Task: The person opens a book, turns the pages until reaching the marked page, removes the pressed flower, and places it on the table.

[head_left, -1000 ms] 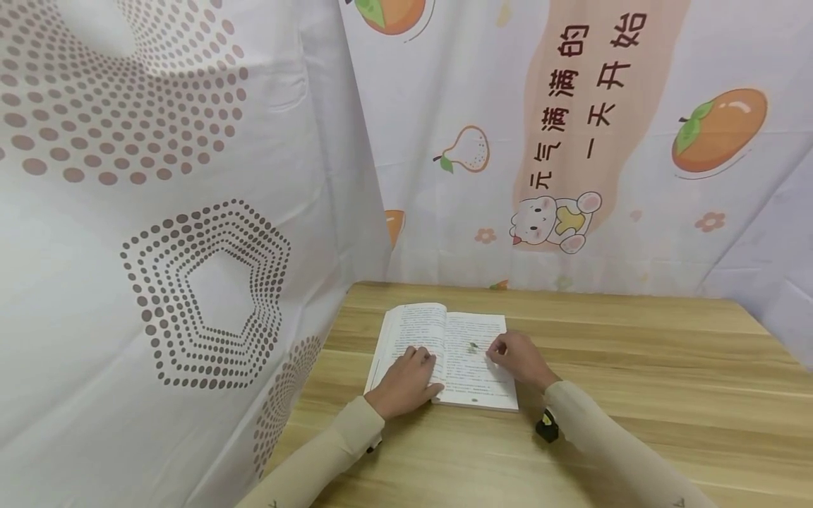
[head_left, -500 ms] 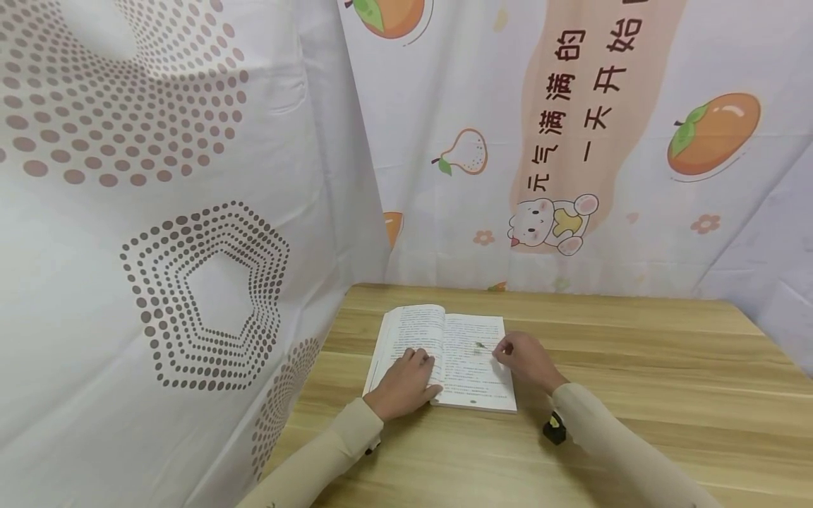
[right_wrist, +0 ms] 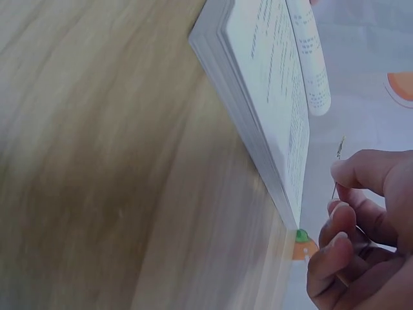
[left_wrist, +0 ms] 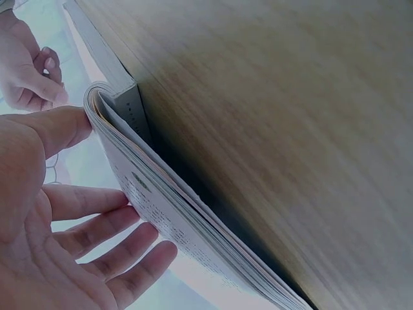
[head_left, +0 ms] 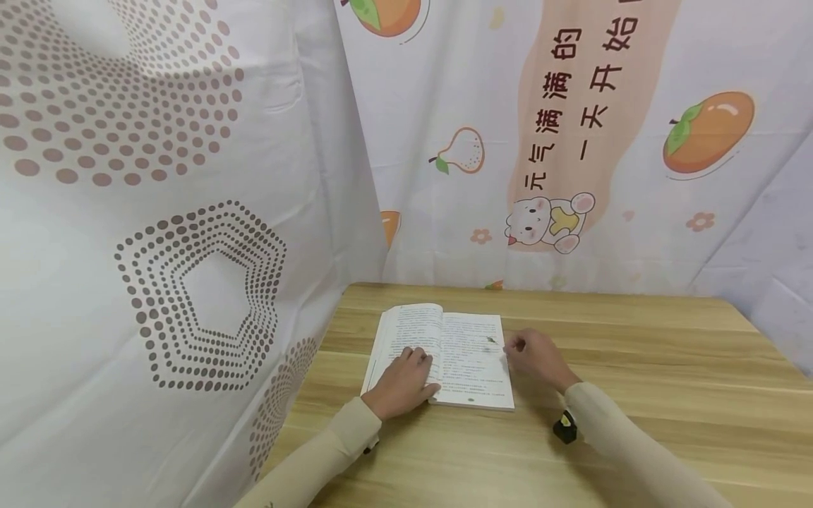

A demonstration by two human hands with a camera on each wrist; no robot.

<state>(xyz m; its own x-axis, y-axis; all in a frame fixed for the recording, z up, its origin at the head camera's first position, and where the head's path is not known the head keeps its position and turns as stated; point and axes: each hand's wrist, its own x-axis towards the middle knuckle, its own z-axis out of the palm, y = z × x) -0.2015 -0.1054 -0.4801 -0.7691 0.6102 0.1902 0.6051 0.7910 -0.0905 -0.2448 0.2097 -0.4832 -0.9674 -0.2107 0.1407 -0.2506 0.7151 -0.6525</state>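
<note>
An open book (head_left: 473, 377) of printed pages lies flat on the wooden table. My left hand (head_left: 399, 384) rests on its left page, thumb by the bottom edge near the fold; in the left wrist view the fingertips (left_wrist: 169, 250) touch the page. Just off the book's right edge, my right hand (head_left: 535, 358) pinches a thin stalk with a small greenish tip, like a dried sprig (right_wrist: 340, 150). That sprig (head_left: 491, 340) shows over the right page in the head view. The rest of the right hand's fingers are curled in the right wrist view.
The wooden table (head_left: 648, 367) extends right of the book and ends at a fruit-printed curtain (head_left: 438, 233) behind. A dotted white curtain (head_left: 317, 233) hangs along the left side. A small black device (head_left: 564, 427) sits under the right wrist.
My right hand has moved right with the sprig, from over the right page to beyond the book's edge. My left hand stays on the left page.
</note>
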